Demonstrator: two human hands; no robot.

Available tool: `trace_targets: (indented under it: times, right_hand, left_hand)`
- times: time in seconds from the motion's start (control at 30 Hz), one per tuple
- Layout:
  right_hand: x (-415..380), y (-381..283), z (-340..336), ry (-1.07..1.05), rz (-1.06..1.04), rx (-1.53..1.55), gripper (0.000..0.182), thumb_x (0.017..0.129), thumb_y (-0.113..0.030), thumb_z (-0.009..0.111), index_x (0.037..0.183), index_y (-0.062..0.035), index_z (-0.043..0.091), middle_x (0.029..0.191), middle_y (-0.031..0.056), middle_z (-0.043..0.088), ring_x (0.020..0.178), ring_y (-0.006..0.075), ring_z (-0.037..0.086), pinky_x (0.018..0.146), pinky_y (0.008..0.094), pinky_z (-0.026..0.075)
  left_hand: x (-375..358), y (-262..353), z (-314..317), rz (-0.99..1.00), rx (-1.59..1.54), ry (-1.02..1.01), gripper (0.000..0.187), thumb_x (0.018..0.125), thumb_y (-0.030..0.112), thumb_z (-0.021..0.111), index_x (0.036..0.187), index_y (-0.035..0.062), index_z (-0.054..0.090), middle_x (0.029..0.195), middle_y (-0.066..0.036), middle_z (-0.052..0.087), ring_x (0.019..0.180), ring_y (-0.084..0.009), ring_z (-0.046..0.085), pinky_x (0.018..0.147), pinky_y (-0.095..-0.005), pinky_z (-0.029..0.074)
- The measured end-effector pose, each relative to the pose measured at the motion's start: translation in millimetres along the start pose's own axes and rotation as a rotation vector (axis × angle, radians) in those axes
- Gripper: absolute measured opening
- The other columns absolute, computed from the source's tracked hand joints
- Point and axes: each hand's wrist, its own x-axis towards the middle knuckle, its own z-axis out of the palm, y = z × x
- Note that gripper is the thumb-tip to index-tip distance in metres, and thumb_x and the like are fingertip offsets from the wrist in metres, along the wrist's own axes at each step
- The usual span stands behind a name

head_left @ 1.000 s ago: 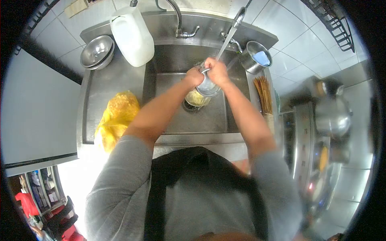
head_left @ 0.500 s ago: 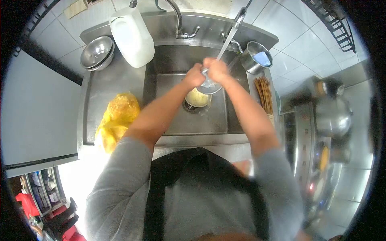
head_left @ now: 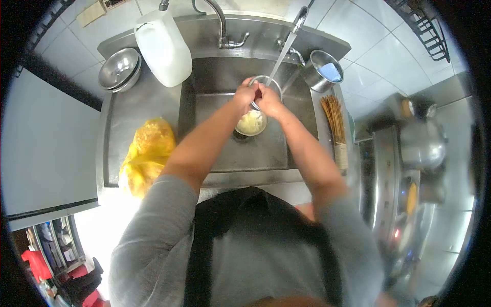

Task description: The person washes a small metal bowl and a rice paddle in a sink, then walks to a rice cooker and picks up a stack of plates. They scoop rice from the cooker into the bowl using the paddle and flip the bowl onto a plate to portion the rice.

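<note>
Both hands are together over the sink [head_left: 255,161], at a round metal bowl [head_left: 276,86]. My left hand [head_left: 246,96] is closed on the bowl's near left side. My right hand [head_left: 267,100] is closed beside it, with its fingers hidden; whether it grips the rim cannot be made out. Water from the right tap [head_left: 300,19] runs into the bowl. Just nearer to me, a second bowl with pale yellowish pieces [head_left: 251,123] stands in the sink by the drain [head_left: 240,137].
Left counter: stacked metal bowls [head_left: 119,70], a white plastic jug [head_left: 166,51], a yellow bag [head_left: 148,153]. Right: a metal pot with a blue sponge [head_left: 318,77], a bundle of thin sticks [head_left: 334,120]. A second tap [head_left: 223,30] rises behind the sink.
The held bowl has moved away from me, under the water stream, and no longer hangs tilted over the lower bowl. The pale pieces show more fully. My right hand has come down and nearer.
</note>
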Motion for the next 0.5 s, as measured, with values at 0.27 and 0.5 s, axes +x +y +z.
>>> trace_targets:
  times: [0.27, 0.5]
  right_hand:
    - [0.1, -20.0, -10.0, 0.241, -0.213, -0.425, 0.010, 0.072, -0.003, 0.054, 0.078, -0.0074, 0.061, 0.082, 0.0140, 0.061, 0.083, 0.0316, 0.060, 0.072, 0.0417, 0.047]
    - [-5.6, -7.9, -2.0, 0.236, -0.022, -0.388, 0.012, 0.074, -0.011, 0.057, 0.085, -0.0046, 0.058, 0.082, 0.0169, 0.061, 0.084, 0.0361, 0.058, 0.071, 0.0437, 0.046]
  left_hand:
    - [14.9, -21.4, -9.5, -0.071, -0.107, -0.115, 0.044, 0.092, 0.034, 0.047, 0.130, 0.0147, 0.035, 0.116, -0.013, 0.053, 0.094, -0.0286, 0.060, 0.068, -0.0486, 0.054]
    - [-24.4, 3.0, 8.5, -0.118, 0.064, 0.125, 0.036, 0.093, 0.027, 0.046, 0.126, 0.0131, 0.043, 0.107, -0.011, 0.057, 0.091, -0.0222, 0.057, 0.064, -0.0428, 0.051]
